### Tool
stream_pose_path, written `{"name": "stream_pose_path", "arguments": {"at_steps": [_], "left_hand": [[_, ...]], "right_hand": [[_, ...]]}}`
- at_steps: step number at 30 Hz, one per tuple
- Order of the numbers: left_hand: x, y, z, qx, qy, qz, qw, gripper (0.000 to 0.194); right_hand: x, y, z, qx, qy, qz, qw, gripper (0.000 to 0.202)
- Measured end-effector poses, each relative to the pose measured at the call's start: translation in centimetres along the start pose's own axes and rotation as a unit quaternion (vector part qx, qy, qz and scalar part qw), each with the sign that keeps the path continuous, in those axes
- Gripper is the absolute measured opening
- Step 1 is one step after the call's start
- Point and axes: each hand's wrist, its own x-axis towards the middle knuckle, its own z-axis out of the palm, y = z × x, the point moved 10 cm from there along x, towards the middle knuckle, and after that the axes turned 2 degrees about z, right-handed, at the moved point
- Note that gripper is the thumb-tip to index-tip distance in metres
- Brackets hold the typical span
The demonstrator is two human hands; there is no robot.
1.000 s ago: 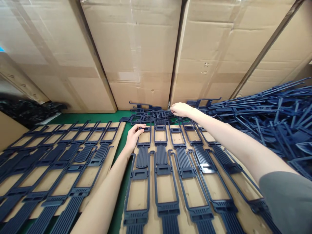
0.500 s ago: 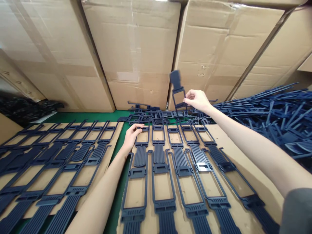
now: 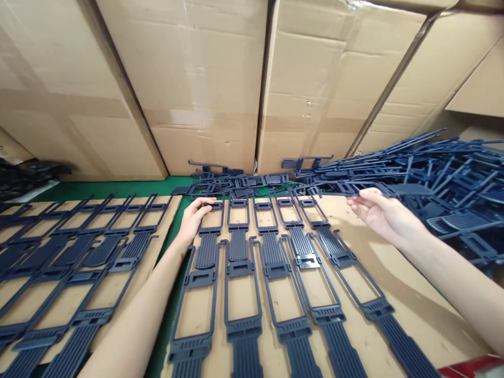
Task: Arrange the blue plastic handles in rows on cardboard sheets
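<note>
My left hand (image 3: 194,218) rests at the far left corner of the nearer cardboard sheet (image 3: 378,231). Its thumb and fingers pinch the top end of a dark blue plastic frame (image 3: 211,224) lying there. Ribbed tongues join the frames into strips (image 3: 241,286), set side by side on the sheet. Out to the right, beyond the last strip, my right hand (image 3: 388,215) is raised with its fingertips closed on a dark blue plastic part (image 3: 346,188). That part overlaps the pile behind, so its full outline is hard to make out.
A second cardboard sheet (image 3: 170,215) with similar strips lies to the left on a green surface (image 3: 114,188). Loose parts (image 3: 244,181) lie along the back, and a tangled heap (image 3: 452,173) rises at the right. Large cartons (image 3: 205,89) stand behind. Black plastic (image 3: 31,176) sits far left.
My right hand has moved right and down from above the back row; the part it held upright no longer stands there. My left hand stays at the same frame. The view has shifted rightward.
</note>
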Motion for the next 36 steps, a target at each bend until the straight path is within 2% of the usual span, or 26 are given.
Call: {"name": "stream_pose_path", "arguments": {"at_steps": [4, 8, 10, 12, 16, 18, 20, 21, 22, 24, 26, 27, 29, 36], "left_hand": [[0.0, 0.1, 0.0, 0.005, 0.0, -0.006, 1.0, 0.026], [0.0, 0.3, 0.0, 0.018, 0.003, -0.008, 1.0, 0.028], [0.0, 0.4, 0.0, 0.022, 0.005, -0.009, 1.0, 0.028], [0.0, 0.4, 0.0, 0.022, 0.007, -0.012, 1.0, 0.027], [0.0, 0.3, 0.0, 0.019, 0.006, -0.017, 1.0, 0.026], [0.0, 0.4, 0.0, 0.022, 0.004, -0.013, 1.0, 0.025], [0.1, 0.6, 0.1, 0.032, 0.002, -0.009, 0.999, 0.025], [0.1, 0.6, 0.1, 0.037, 0.001, -0.008, 0.999, 0.025], [0.1, 0.7, 0.1, 0.041, 0.001, -0.009, 0.999, 0.025], [0.2, 0.7, 0.1, 0.043, 0.001, -0.013, 0.999, 0.025], [0.2, 0.8, 0.2, 0.042, 0.002, -0.017, 0.999, 0.025], [0.2, 0.9, 0.2, 0.041, 0.003, -0.018, 0.999, 0.025], [0.2, 1.0, 0.2, 0.043, 0.004, -0.021, 0.999, 0.026], [0.2, 1.1, 0.3, 0.045, 0.003, -0.023, 0.999, 0.027]], "right_hand": [[-2.7, 3.0, -3.7, -0.011, 0.029, 0.042, 0.999, 0.002], [-4.9, 4.0, -5.1, 0.023, 0.032, 0.029, 0.999, 0.009], [-6.1, 4.3, -4.6, 0.028, 0.029, 0.046, 0.998, 0.014], [-7.2, 4.7, -3.2, 0.026, 0.011, 0.085, 0.996, 0.022], [-9.2, 5.2, -0.1, 0.005, -0.06, 0.166, 0.984, 0.032], [-9.3, 4.5, -0.3, -0.052, -0.065, 0.152, 0.985, 0.031], [-8.7, 2.4, -1.7, -0.154, -0.031, 0.069, 0.985, 0.028], [-8.3, 0.9, -2.5, -0.225, -0.007, 0.009, 0.974, 0.026], [-8.1, -0.6, -3.1, -0.307, 0.017, -0.054, 0.95, 0.024], [-7.9, -2.7, -3.6, -0.472, 0.047, -0.159, 0.866, 0.023], [-7.5, -3.1, -3.4, -0.588, 0.039, -0.21, 0.78, 0.024], [-7.3, -2.8, -3.3, -0.62, 0.027, -0.219, 0.753, 0.026], [-6.9, -2.0, -3.4, -0.647, 0.005, -0.217, 0.731, 0.028], [-6.7, -0.8, -2.9, -0.658, -0.042, -0.214, 0.721, 0.033]]}}
